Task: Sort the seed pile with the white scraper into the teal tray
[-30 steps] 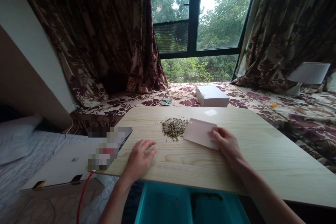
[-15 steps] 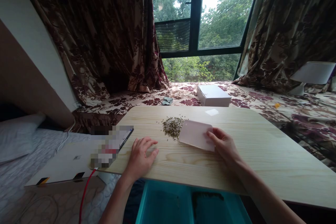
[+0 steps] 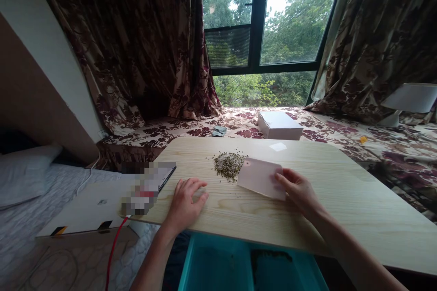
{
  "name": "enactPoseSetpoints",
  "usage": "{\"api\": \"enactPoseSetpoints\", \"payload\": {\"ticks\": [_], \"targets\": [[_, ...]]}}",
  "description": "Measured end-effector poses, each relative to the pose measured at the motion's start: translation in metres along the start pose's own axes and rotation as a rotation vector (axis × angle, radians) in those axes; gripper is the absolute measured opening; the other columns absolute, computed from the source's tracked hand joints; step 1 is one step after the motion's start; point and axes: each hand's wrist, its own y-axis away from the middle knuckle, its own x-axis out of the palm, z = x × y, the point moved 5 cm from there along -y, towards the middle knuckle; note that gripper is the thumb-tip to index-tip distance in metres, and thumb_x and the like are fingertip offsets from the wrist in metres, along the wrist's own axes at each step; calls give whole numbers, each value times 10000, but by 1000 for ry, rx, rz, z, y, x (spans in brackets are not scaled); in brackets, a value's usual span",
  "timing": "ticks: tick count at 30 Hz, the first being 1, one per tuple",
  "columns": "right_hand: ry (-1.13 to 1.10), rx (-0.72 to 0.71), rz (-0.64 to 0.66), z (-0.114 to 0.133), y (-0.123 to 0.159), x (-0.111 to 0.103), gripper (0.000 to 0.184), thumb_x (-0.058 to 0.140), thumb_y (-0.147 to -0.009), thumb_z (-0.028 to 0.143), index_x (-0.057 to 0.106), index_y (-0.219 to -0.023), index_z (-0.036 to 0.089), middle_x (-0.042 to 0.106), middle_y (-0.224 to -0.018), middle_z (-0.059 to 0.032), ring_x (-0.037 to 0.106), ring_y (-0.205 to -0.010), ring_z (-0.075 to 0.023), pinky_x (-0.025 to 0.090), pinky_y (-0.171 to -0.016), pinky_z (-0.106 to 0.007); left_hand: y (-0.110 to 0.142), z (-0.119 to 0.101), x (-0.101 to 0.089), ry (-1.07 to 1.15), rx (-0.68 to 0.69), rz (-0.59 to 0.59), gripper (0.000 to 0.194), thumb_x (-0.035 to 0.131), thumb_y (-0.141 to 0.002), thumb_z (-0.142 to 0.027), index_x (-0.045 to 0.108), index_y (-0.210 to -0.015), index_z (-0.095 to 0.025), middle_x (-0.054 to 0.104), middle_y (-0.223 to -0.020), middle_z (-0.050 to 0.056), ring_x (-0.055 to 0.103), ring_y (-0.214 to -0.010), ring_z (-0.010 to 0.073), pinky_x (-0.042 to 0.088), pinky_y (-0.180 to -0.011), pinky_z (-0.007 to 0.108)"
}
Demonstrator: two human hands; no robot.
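Note:
My right hand [image 3: 302, 191] grips the right end of a thin, whitish plastic scraper [image 3: 261, 177] with a small hole near one corner. The scraper's left edge is beside a heap of small greenish-brown grains or seeds [image 3: 228, 167] mixed with white ones; whether it touches them is unclear. To the left of the heap, my left hand [image 3: 186, 202] rests on the wooden tabletop [image 3: 235, 216], fingers spread and holding nothing. Below the table's near edge is a teal divided tray [image 3: 216, 259], with dark material along the back of its right compartment.
A pixelated flat device [image 3: 150, 191] lies at the table's left edge, with a red cable [image 3: 114, 248] hanging down. Behind the table, a white box [image 3: 280, 125] and a crumpled grey-green packet [image 3: 219, 131] lie on the flowered sill. A lamp [image 3: 409, 97] stands at right.
My right hand and the scraper have shifted slightly right and nearer to me. My left hand keeps its place on the table. The whole view has moved a little.

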Motion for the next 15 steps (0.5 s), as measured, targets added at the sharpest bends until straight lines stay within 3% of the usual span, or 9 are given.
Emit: {"api": "enactPoseSetpoints", "payload": {"ticks": [4,15], "targets": [[54,-17,-10,-2,0,-2,373,749,-606,506,681,-790,188,723,-802,-75,653,-688,-212,538,-582,-312,0,-1,0,8,6,-10,209,545,-839,-306,646,-1016,-257,671,-1082,39,556,-1089,224,242,-1118,516],[30,48,177,1,31,38,394,739,-600,535,689,-784,191,727,-800,-73,662,-762,-233,526,-637,-322,-2,-3,-3,33,-4,-11,224,492,-852,-256,659,-1000,-251,678,-1074,45,564,-1087,227,316,-1074,477]]}}
